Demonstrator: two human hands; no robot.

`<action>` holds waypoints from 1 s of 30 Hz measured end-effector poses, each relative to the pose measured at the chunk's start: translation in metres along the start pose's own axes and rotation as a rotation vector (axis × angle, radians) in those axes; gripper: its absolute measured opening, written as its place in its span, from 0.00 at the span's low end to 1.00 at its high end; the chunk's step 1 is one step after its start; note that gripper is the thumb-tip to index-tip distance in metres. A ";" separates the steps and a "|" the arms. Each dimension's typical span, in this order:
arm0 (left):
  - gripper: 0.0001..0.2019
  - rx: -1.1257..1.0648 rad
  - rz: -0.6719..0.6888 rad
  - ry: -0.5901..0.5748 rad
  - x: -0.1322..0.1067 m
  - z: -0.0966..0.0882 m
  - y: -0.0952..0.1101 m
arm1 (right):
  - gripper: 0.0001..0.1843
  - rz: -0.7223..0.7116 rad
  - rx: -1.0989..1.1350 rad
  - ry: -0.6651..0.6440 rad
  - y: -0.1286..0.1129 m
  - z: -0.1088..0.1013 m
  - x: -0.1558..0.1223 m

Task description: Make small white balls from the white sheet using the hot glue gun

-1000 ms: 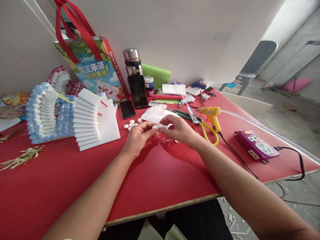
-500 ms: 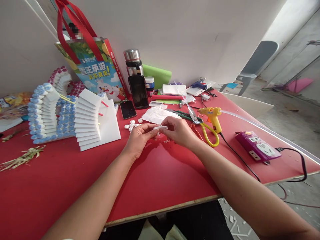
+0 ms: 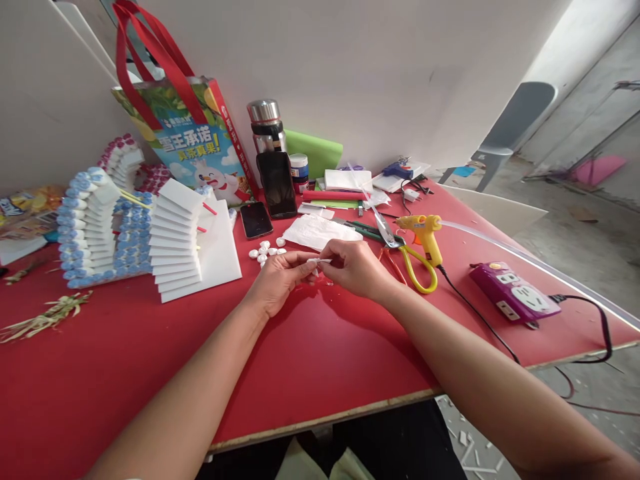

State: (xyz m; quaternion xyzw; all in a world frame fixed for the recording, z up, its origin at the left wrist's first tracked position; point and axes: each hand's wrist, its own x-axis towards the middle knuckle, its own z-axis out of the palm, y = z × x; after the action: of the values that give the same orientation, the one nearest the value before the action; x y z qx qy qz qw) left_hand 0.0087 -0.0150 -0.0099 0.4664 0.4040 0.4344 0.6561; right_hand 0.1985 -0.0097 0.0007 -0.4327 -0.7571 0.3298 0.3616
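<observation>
My left hand point(image 3: 278, 283) and my right hand point(image 3: 354, 267) meet over the red table point(image 3: 310, 347), fingertips pinched together on a small white piece point(image 3: 319, 261) that shows edge-on between them. Several small white caps point(image 3: 264, 251) lie just beyond my left fingers. A yellow glue gun point(image 3: 426, 235) and yellow-handled scissors point(image 3: 407, 260) rest right of my right hand. A sheet of white paper point(image 3: 318, 231) lies behind the hands.
A white stepped foam model with blue caps point(image 3: 145, 233) stands at left, a red-handled printed bag point(image 3: 193, 140) behind it. Two phones point(image 3: 275, 183), a steel flask point(image 3: 266, 123) and a purple power strip point(image 3: 515, 292) with cables sit on the table. Grey chair point(image 3: 505, 127) far right.
The white piece has turned from flat and wide to thin and edge-on between the fingertips. Both hands have dropped slightly toward the table and closed tighter together.
</observation>
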 end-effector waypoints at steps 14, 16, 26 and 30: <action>0.02 -0.391 -0.366 0.068 0.001 -0.006 0.007 | 0.12 -0.278 0.075 -0.141 -0.004 -0.029 0.001; 0.01 -0.380 -0.397 0.067 0.000 -0.004 0.009 | 0.12 -0.324 0.007 -0.172 -0.003 -0.028 0.000; 0.02 -0.337 -0.456 0.012 -0.002 -0.004 0.011 | 0.05 -0.282 -0.060 -0.154 -0.005 -0.028 0.002; 0.01 -0.355 -0.488 -0.019 -0.003 -0.004 0.012 | 0.07 -0.118 0.036 -0.124 -0.006 -0.028 0.002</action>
State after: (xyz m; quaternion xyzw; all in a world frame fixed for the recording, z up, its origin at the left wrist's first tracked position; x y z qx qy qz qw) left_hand 0.0018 -0.0145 0.0015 0.2377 0.4157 0.3232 0.8162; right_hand 0.2181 -0.0048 0.0206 -0.3596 -0.7962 0.3478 0.3404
